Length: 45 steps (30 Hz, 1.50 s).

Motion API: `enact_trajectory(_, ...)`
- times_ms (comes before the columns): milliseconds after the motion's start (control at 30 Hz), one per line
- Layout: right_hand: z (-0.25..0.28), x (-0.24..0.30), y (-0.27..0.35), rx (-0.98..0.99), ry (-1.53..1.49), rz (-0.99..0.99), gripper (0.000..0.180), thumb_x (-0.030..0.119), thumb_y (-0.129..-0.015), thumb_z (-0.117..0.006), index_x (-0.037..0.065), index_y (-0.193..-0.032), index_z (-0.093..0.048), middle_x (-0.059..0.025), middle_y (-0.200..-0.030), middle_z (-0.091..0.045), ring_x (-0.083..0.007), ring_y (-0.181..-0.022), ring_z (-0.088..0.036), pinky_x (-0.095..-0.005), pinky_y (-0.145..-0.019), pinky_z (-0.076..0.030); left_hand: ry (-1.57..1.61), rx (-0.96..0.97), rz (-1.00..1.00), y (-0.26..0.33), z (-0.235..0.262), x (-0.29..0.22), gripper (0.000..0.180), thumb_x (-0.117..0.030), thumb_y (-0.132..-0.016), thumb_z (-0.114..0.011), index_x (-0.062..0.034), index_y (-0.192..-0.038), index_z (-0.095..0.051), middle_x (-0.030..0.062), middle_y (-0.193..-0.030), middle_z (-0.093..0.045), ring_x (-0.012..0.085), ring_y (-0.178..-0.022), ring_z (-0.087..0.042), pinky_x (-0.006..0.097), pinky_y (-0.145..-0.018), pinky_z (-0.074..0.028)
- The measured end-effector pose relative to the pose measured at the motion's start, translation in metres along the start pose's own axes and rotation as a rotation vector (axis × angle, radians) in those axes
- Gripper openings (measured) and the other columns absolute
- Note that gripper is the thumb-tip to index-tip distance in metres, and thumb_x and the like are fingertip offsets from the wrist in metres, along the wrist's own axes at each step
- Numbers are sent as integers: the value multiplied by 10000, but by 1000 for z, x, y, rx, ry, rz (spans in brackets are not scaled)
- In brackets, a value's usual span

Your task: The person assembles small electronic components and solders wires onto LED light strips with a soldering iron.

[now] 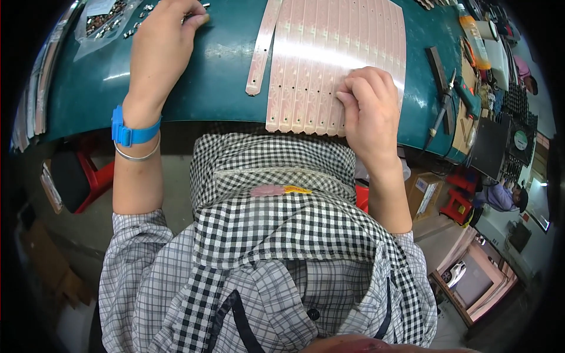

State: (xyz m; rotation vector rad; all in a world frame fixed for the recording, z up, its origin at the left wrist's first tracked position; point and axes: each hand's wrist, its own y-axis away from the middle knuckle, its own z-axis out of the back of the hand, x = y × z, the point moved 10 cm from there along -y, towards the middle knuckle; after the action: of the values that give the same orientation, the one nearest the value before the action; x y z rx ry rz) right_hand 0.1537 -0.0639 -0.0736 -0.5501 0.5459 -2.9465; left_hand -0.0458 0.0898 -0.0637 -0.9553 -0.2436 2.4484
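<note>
My left hand (165, 41) is at the far left of the bench, its thumb and fingers pinched together among small metal parts (144, 10); anything between the fingertips is too small to make out. A blue wrist strap (138, 134) and a thin bracelet circle that wrist. My right hand (374, 109) rests on the right part of a panel of pinkish narrow strip boards (306, 70) laid side by side. Its fingers are curled and the thumb presses toward the index finger; what they hold, if anything, is hidden. A separate pinkish strip board (259, 65) lies just left of the panel.
A clear plastic bag (106, 26) of small metal parts lies at the far left of the green bench top (226, 70). At right are a soldering iron (441, 109), a dark bar (438, 76) and an orange bottle (474, 41). A red-framed stool (88, 176) stands below left.
</note>
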Motion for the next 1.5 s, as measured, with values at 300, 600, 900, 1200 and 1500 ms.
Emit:
enact_trajectory(300,5,3,-1,-7,15,11,148,23,-695,-720,62,-807,-631,-64,-859,-614,-283,-918,-571,-409,-819,-437,869,231,195,36,-29,-12,115,-32,-929,-616,6,-1028,-663,-5,-901,-646,44,-836,-581,174,-720,-448)
enact_trajectory(600,28,32,-16,-106,-611,-43,206,-23,-721,-743,33,-914,-701,-81,-900,-660,-236,-872,-629,-325,-748,-510,1380,426,450,79,-74,-62,159,20,-857,-702,22,-994,-621,46,-929,-670,100,-841,-660,226,-783,-554)
enact_trajectory(900,15,10,-5,-13,-703,-113,162,-41,-720,-718,24,-848,-643,-93,-886,-645,-248,-846,-610,-324,-726,-494,869,471,201,66,-60,-58,128,-37,-817,-733,-15,-925,-669,34,-856,-666,64,-749,-633,226,-630,-497)
enact_trajectory(1200,-2,4,-3,-14,-107,-49,146,-11,-716,-696,35,-831,-617,-90,-910,-607,-299,-901,-555,-395,-795,-435,-213,-2,-124,3,-3,16,131,-75,-789,-722,-36,-904,-673,84,-855,-628,255,-698,-569,346,-641,-471)
enact_trajectory(1500,-7,8,-4,21,-80,-25,144,5,-723,-695,39,-840,-619,-85,-912,-607,-297,-912,-555,-398,-807,-425,-80,-21,-103,12,-5,-9,114,-78,-786,-724,-38,-883,-677,93,-821,-621,240,-671,-554,344,-616,-456)
